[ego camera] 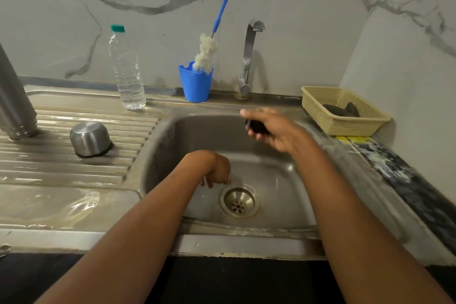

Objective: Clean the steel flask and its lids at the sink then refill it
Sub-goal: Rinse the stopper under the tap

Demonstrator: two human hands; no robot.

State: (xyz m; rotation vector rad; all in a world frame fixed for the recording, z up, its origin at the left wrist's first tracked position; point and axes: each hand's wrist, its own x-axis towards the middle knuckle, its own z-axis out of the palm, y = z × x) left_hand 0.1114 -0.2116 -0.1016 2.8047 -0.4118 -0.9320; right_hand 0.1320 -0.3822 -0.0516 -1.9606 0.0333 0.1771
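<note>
Brush point(206, 55) stands in blue cup point(195, 85); dark scrubber point(341, 109) lies in basket point(320, 108).

A single head-worn view looks forward and down from close above the sink point(283, 195). It faces the marble wall point(308, 19) behind the sink, wide-angled.

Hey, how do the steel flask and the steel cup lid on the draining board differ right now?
The steel flask is tall and narrow, and leans, cut off by the picture's left edge; the steel cup lid is short, rounded and fully in view. The flask stands mouth down on the ridged draining board; the lid also sits upside down, showing a dark rim at its base, which the flask lacks. Both are brushed steel and lie untouched by either hand.
</note>
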